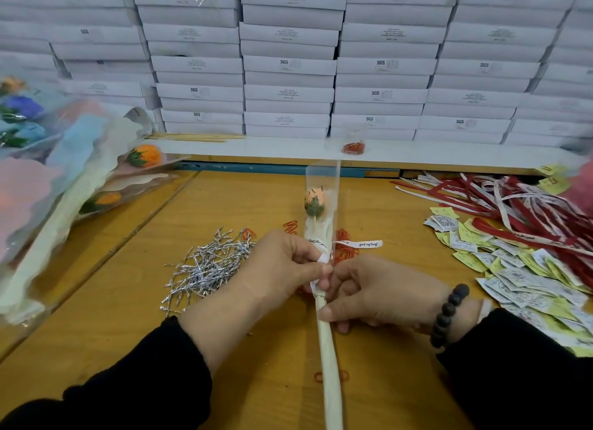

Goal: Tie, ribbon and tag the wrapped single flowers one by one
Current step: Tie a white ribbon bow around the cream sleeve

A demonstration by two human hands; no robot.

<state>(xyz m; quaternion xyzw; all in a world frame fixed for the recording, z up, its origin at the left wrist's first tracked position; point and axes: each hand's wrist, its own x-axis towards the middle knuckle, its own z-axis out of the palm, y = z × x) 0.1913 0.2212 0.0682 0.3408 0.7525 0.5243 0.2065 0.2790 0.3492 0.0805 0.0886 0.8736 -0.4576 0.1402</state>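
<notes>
Both hands, left hand (282,262) and right hand (369,291), pinch a white ribbon (356,244) around the wrapped flower (316,201) (peach bud), held above the bench (128,237), right of the silver ties (208,266).

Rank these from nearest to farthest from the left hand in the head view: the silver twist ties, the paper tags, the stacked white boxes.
From the left hand:
1. Silver twist ties, just to its left on the table.
2. Paper tags, across on the right side.
3. Stacked white boxes, against the back wall.
</notes>
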